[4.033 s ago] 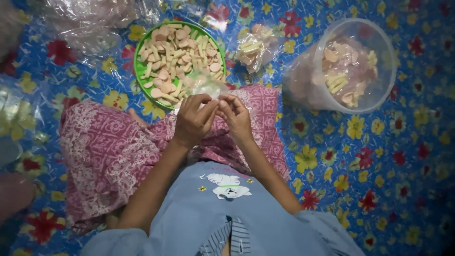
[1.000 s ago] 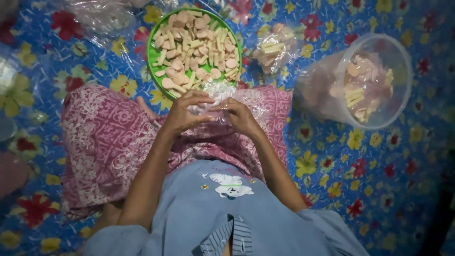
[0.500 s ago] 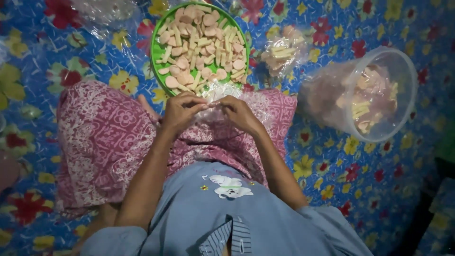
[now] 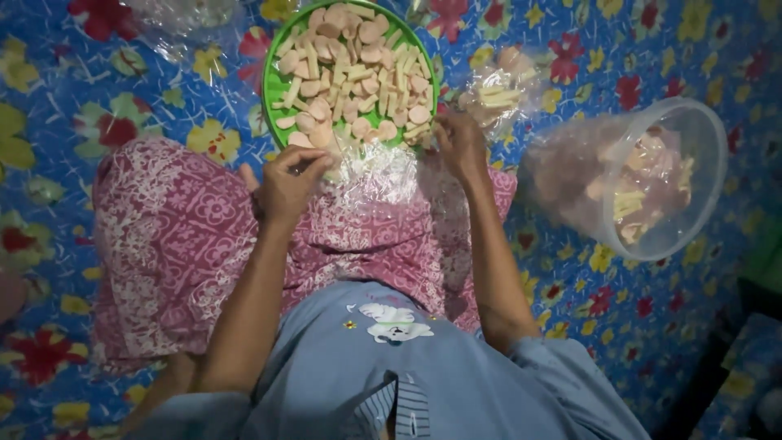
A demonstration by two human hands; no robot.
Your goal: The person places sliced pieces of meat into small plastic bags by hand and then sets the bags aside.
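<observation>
While the person sits on a blue floral mat (image 4: 98,90) with a pink patterned cloth (image 4: 179,244) over the lap, the left hand (image 4: 287,183) is curled with fingertips pinched on the edge of a small clear plastic bag (image 4: 371,167) that lies across the cloth just below a green plate (image 4: 277,85). That plate is heaped with pale snack pieces (image 4: 358,65), some round slices and some short sticks, and its near rim touches the bag's top. The right hand (image 4: 460,143) reaches forward to the plate's right edge, fingers bent down by the outermost pieces; whether it grips one or only touches the rim I cannot tell. Just beyond the right hand, a filled clear packet (image 4: 501,90) of the same pieces rests on the mat beside the plate. Farther right, well apart from both hands, a clear plastic tub (image 4: 652,175) lies tipped on its side with its open mouth facing right, holding more packed pieces inside. Crumpled empty plastic bags (image 4: 179,20) sit on the mat at the top left, near the plate. A light blue shirt (image 4: 383,367) fills the bottom of the view.
</observation>
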